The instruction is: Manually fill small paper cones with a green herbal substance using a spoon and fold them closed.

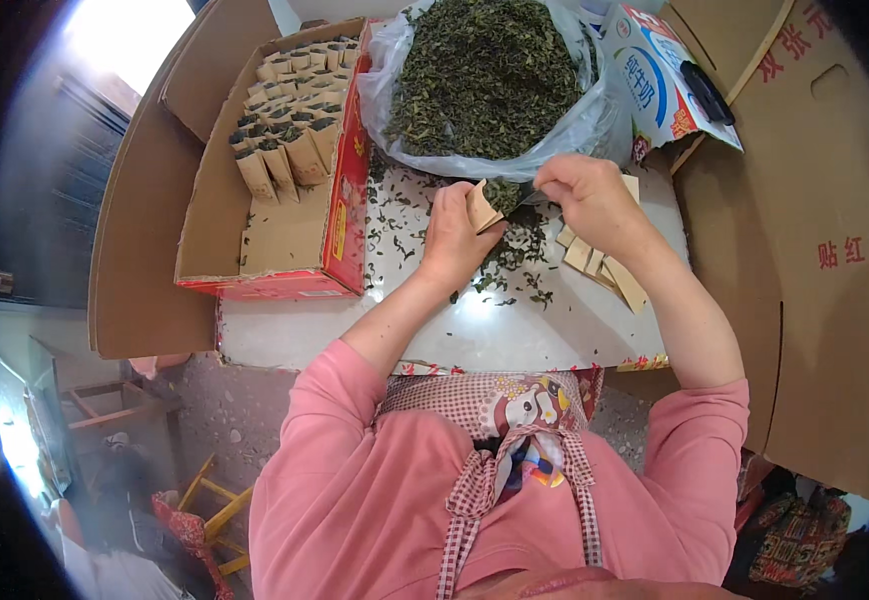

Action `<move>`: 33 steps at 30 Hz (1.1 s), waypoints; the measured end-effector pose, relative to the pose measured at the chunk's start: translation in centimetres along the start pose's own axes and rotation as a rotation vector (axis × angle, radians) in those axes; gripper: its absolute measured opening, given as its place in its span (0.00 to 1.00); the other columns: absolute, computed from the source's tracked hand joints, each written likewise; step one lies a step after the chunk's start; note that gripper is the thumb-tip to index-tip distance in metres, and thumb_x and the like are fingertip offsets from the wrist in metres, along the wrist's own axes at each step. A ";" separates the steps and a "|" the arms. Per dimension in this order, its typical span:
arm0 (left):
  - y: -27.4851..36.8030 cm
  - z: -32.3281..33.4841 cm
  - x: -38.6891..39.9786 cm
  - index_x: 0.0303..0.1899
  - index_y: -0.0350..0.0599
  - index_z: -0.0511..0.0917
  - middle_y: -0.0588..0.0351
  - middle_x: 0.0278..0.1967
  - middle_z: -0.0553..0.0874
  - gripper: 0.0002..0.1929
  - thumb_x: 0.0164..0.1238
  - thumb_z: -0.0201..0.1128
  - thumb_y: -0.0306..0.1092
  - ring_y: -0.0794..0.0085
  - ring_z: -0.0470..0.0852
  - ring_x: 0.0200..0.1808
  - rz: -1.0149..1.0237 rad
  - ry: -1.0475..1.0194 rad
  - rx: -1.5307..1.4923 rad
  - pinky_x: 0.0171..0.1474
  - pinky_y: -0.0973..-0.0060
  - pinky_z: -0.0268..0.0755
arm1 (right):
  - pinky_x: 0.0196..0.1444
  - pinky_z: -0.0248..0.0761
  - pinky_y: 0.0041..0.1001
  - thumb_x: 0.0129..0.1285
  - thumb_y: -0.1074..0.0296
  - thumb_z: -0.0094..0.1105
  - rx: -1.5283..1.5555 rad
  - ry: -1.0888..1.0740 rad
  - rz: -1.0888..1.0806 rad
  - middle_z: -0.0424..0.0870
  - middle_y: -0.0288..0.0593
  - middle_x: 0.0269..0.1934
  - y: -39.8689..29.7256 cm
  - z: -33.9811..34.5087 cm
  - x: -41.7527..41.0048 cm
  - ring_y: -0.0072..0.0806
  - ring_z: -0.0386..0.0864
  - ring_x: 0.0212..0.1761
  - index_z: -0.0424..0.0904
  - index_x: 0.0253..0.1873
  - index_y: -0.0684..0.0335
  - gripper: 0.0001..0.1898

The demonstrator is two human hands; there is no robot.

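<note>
My left hand [455,234] holds a small brown paper packet [483,208] upright at a tilt, its mouth turned to the right. My right hand [588,196] grips a spoon or small scoop [530,193], largely hidden by the fingers and leaves; dark dried leaves [503,195] lie on it at the packet's mouth. Just beyond both hands, a clear plastic bag [434,161] stands wide, full of dried leaves [479,82]. Several flat paper packets [592,259] lie beneath and beside my right forearm. Loose leaves [513,247] are scattered over the white tabletop [434,337].
At the left, an open red cardboard box [344,217] holds rows of leaf-filled packets [284,161]. A milk carton box [641,82] with a black object [707,91] on it stands at the back right. Large cardboard panels [802,300] flank the right side; another [146,202] rises at the left.
</note>
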State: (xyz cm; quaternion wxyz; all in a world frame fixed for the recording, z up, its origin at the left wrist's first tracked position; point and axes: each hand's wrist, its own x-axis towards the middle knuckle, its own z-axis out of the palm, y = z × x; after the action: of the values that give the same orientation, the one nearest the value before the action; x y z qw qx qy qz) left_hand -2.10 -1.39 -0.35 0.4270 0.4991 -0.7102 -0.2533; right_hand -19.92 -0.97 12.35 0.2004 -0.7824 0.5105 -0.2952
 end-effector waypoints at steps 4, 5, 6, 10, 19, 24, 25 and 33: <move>0.0 0.5 -0.4 0.54 0.38 0.66 0.43 0.48 0.72 0.33 0.48 0.76 0.33 0.51 0.71 0.52 -0.024 0.017 -0.032 0.57 0.64 0.66 | 0.41 0.73 0.38 0.53 0.83 0.55 -0.212 -0.039 -0.258 0.80 0.52 0.31 -1.0 0.8 0.5 0.48 0.79 0.37 0.78 0.37 0.67 0.07; -0.1 0.5 -0.5 0.55 0.37 0.65 0.43 0.49 0.72 0.34 0.47 0.76 0.34 0.51 0.71 0.52 -0.033 0.017 -0.042 0.58 0.65 0.66 | 0.41 0.73 0.38 0.53 0.83 0.55 -0.211 -0.042 -0.257 0.80 0.52 0.31 -1.4 0.9 0.6 0.48 0.79 0.37 0.78 0.37 0.67 0.07; 0.0 0.4 -0.6 0.55 0.37 0.65 0.43 0.49 0.72 0.34 0.47 0.76 0.34 0.51 0.71 0.52 -0.036 0.017 -0.042 0.58 0.65 0.66 | 0.41 0.72 0.39 0.50 0.84 0.55 -0.267 -0.042 -0.315 0.79 0.51 0.30 -2.0 1.0 0.5 0.48 0.78 0.37 0.76 0.35 0.67 0.07; 0.6 -1.0 -0.6 0.55 0.37 0.66 0.44 0.51 0.72 0.34 0.47 0.75 0.34 0.55 0.72 0.54 -0.125 -0.059 -0.140 0.59 0.67 0.66 | 0.41 0.70 0.40 0.45 0.83 0.54 -0.316 -0.084 -0.428 0.75 0.48 0.29 -2.3 1.2 -0.1 0.47 0.76 0.37 0.71 0.31 0.66 0.07; -0.4 -1.7 -1.4 0.55 0.38 0.69 0.47 0.50 0.73 0.32 0.46 0.75 0.30 0.59 0.74 0.53 -0.174 -0.083 -0.280 0.59 0.69 0.68 | 0.39 0.70 0.37 0.45 0.81 0.54 -0.364 -0.028 -0.531 0.74 0.46 0.30 -3.5 -0.1 -0.4 0.43 0.74 0.34 0.70 0.30 0.66 0.06; -0.3 -1.8 -1.8 0.54 0.38 0.69 0.47 0.49 0.73 0.32 0.46 0.75 0.29 0.58 0.74 0.52 -0.142 -0.037 -0.287 0.57 0.69 0.69 | 0.39 0.69 0.35 0.45 0.80 0.54 -0.378 -0.085 -0.553 0.75 0.45 0.31 -3.3 1.3 -1.4 0.41 0.74 0.34 0.71 0.31 0.65 0.06; 0.1 -1.9 -1.7 0.54 0.38 0.70 0.47 0.49 0.74 0.31 0.46 0.76 0.29 0.58 0.74 0.52 -0.132 -0.045 -0.262 0.57 0.69 0.69 | 0.39 0.69 0.35 0.45 0.80 0.54 -0.378 -0.135 -0.550 0.75 0.44 0.32 -3.3 1.7 -1.5 0.40 0.74 0.34 0.71 0.31 0.65 0.06; 1.1 -2.9 -1.8 0.54 0.39 0.69 0.48 0.49 0.73 0.31 0.47 0.74 0.28 0.59 0.75 0.53 -0.145 -0.064 -0.250 0.56 0.70 0.70 | 0.44 0.70 0.35 0.46 0.81 0.54 -0.453 -0.094 -0.536 0.78 0.46 0.37 -5.2 -0.4 -1.9 0.41 0.76 0.39 0.75 0.36 0.67 0.10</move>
State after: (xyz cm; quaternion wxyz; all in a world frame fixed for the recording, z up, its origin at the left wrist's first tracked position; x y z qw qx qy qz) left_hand 0.06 0.88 1.34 0.4437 0.4837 -0.6483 -0.3859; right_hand -17.17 2.87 15.35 -0.0394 -0.9258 0.3298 -0.1806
